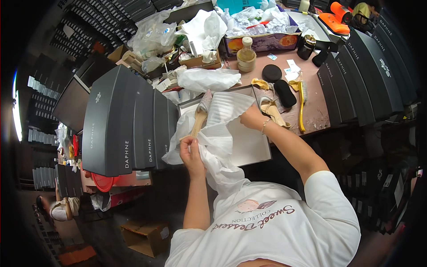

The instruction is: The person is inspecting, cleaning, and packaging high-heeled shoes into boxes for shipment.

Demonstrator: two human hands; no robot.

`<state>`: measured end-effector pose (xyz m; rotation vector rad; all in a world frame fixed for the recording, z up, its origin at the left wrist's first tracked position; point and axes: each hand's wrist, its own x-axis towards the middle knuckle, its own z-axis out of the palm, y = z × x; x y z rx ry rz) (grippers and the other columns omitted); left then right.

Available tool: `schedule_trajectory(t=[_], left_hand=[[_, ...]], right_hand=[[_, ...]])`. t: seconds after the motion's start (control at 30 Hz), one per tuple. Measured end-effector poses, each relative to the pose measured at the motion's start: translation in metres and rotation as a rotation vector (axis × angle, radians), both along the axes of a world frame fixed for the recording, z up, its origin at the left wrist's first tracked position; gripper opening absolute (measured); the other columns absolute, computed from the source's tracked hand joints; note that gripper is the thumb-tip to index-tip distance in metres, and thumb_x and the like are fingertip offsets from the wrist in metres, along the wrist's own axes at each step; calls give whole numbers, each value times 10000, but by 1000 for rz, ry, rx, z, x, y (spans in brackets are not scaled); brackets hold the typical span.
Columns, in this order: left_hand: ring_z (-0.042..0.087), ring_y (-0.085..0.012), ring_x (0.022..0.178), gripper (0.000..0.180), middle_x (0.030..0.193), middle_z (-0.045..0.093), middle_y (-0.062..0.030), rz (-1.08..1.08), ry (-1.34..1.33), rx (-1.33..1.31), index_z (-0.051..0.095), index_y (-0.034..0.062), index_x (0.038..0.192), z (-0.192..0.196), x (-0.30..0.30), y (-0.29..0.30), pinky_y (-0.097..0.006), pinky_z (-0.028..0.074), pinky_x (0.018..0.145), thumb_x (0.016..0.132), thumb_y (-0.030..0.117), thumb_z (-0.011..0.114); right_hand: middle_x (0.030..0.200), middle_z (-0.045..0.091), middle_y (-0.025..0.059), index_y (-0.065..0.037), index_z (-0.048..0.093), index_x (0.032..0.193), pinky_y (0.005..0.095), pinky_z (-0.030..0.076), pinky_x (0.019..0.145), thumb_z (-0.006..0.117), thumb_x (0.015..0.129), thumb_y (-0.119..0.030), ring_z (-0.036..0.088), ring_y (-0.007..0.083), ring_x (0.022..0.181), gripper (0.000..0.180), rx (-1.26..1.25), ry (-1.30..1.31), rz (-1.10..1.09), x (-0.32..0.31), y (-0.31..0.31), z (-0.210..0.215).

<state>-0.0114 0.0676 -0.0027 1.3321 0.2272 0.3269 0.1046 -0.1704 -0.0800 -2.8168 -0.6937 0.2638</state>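
My left hand (192,155) is closed round the heel end of a flat slip-on shoe (201,115) with a tan insole and a glittery toe, its toe pointing away from me. Beside the shoe spreads a ribbed white foam sheet (227,105). My right hand (252,118) pinches the sheet's right edge; the fingertips are partly hidden. White tissue paper (218,141) hangs below the shoe and over the near edge of an open shoe box (251,144) with a white inside. A matching shoe (272,111) lies just right of the box.
Dark shoe boxes stand upright at left (106,120) and right (371,73). A yellow-handled brush (302,107), a black oval pad (284,93), a round black lid (271,73) and a bottle (246,55) lie or stand on the table. Behind, a purple carton (262,44) holds crumpled paper.
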Motion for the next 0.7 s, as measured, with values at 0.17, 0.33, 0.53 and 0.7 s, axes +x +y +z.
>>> schedule_trajectory(t=[0.17,0.33,0.53,0.7], left_hand=[[501,-70,744,85,831,537,6,24,-57,-73,535,53,907,11,4,-13,-221,434,693,921,136,547],[489,-69,773,94,842,529,5,-36,-65,-60,535,54,915,20,5,-33,-219,416,724,921,147,551],[476,-66,771,159,815,543,3,-152,-247,191,558,30,1015,34,35,-71,-203,391,740,922,158,575],[508,-99,751,213,813,579,-24,-143,-365,265,587,2,1007,75,101,-85,-236,427,729,911,190,608]], right_hand=[[982,653,214,-2,601,1106,420,465,856,673,777,-89,608,398,920,348,592,-72,-284,-25,-19,39],[1045,624,255,38,546,1168,374,491,823,681,793,-98,619,366,962,421,847,-15,-498,-38,-36,82],[1051,639,72,62,532,1194,248,489,821,660,848,-83,607,116,938,396,1666,364,-674,-82,-145,108],[1331,479,105,-4,666,974,309,398,971,675,778,-35,495,199,1182,199,1194,390,-437,-149,-164,120]])
